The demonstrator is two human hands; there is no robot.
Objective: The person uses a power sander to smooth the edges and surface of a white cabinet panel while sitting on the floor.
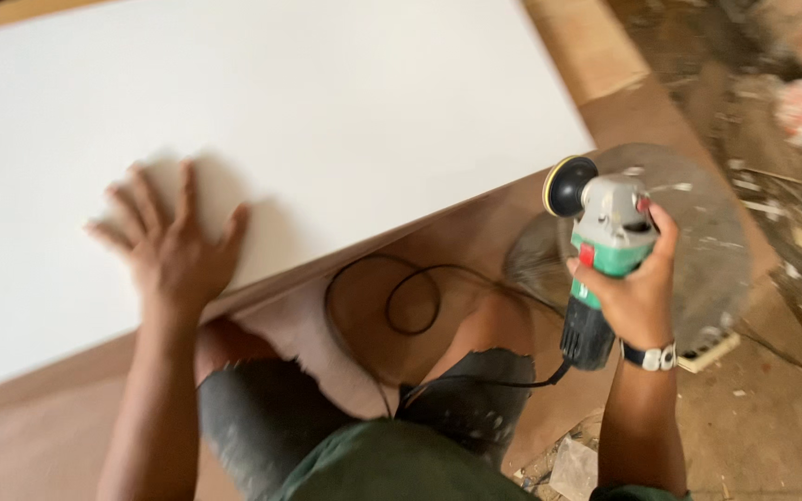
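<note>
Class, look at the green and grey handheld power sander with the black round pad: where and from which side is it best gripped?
Probably around the green and grey handheld power sander's narrow green waist, from its right side, as the right hand does. The black round pad and black cord sit at opposite ends, leaving the middle free.

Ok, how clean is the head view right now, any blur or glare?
Head view: the left hand on the white panel is smeared by motion blur, the floor debris at right too; the panel is bright, nearly blown out, with a soft hand shadow; the right hand and green sander are only slightly soft.
</note>
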